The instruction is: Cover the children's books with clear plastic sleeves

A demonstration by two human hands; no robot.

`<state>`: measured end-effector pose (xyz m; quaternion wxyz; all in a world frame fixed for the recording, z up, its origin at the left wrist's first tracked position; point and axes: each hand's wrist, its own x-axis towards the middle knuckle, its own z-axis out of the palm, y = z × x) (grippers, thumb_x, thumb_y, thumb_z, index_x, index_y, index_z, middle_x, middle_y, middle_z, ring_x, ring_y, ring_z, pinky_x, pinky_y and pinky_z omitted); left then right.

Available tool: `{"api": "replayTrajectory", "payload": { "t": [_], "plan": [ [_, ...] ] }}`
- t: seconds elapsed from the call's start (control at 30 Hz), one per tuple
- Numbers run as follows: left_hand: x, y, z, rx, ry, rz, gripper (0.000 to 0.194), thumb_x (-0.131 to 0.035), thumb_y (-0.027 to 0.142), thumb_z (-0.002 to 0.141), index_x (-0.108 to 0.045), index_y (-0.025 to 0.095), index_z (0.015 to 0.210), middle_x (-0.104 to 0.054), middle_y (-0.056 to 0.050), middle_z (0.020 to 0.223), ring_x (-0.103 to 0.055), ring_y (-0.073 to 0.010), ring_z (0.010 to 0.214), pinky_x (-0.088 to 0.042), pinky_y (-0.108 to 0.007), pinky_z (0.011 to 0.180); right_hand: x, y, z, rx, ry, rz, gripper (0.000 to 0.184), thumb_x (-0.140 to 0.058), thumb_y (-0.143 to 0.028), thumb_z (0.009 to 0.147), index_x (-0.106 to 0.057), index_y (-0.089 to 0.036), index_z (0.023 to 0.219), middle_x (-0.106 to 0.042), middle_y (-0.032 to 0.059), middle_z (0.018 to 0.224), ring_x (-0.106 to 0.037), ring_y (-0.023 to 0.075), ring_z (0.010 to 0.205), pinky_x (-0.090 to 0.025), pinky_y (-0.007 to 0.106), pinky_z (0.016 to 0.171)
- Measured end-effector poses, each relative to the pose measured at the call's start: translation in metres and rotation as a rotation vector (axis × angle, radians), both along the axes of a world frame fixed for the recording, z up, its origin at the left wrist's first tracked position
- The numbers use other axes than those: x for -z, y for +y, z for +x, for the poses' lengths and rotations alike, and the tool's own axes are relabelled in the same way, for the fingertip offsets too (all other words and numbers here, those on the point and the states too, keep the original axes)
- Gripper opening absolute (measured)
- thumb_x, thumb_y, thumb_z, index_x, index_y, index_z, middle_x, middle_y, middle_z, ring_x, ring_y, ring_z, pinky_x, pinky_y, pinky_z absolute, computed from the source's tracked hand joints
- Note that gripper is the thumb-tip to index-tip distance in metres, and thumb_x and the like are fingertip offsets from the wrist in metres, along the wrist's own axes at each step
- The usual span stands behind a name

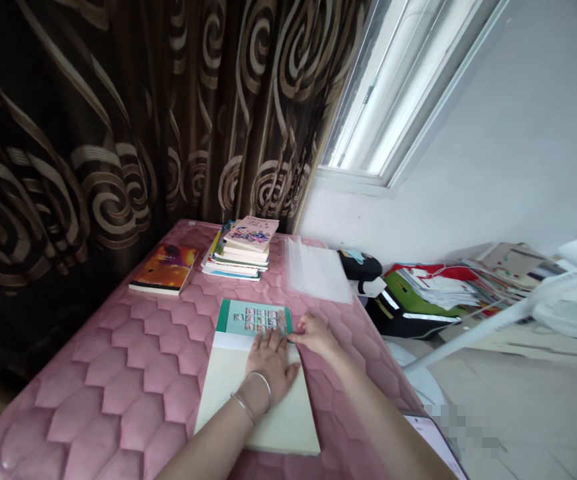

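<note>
An open book lies on the pink quilted mattress in front of me. At its far end is a green cover (228,317) with rows of small pictures, and cream-coloured paper (228,400) stretches from there towards me. A pale strip crosses between the two. My left hand (272,363), with two bangles at the wrist, rests flat on the book with its fingers spread over the strip and the lower part of the cover. At the book's right edge, my right hand (315,335) pinches with thumb and forefinger; the fingertips partly hide the edge they hold.
Behind the book stand a stack of books (248,247) and a pile of clear plastic sheets (315,270). An orange book (165,268) lies at left. A phone (433,443) is by the mattress's right edge, near a white fan (488,327). A patterned curtain (208,120) hangs behind.
</note>
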<state>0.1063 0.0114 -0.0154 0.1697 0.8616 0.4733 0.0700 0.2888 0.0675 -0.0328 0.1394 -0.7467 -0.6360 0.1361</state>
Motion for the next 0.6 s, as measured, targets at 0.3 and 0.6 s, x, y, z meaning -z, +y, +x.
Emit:
{"api": "replayTrajectory", "payload": {
  "t": [0.3, 0.6],
  "plan": [
    [-0.003, 0.002, 0.000, 0.004, -0.015, -0.037, 0.071, -0.024, 0.057, 0.089, -0.034, 0.014, 0.145, -0.025, -0.011, 0.155, -0.017, -0.0273, 0.144, -0.009, -0.046, 0.118, -0.014, 0.044, -0.012, 0.172, -0.083, -0.048, 0.036, -0.064, -0.057, 0.074, -0.066, -0.022, 0.082, -0.072, 0.0055, 0.085, -0.068, 0.0239, 0.086, -0.046, 0.030, 0.069],
    [-0.005, 0.001, -0.001, -0.004, -0.018, -0.041, 0.071, -0.024, 0.057, 0.090, -0.035, 0.014, 0.145, -0.027, -0.011, 0.155, -0.019, -0.0260, 0.144, -0.010, -0.045, 0.118, -0.004, 0.030, -0.013, 0.123, -0.102, 0.025, 0.035, -0.063, -0.051, 0.077, -0.064, -0.018, 0.090, -0.071, 0.0108, 0.093, -0.064, 0.0271, 0.096, -0.046, 0.034, 0.077]
  ]
}}
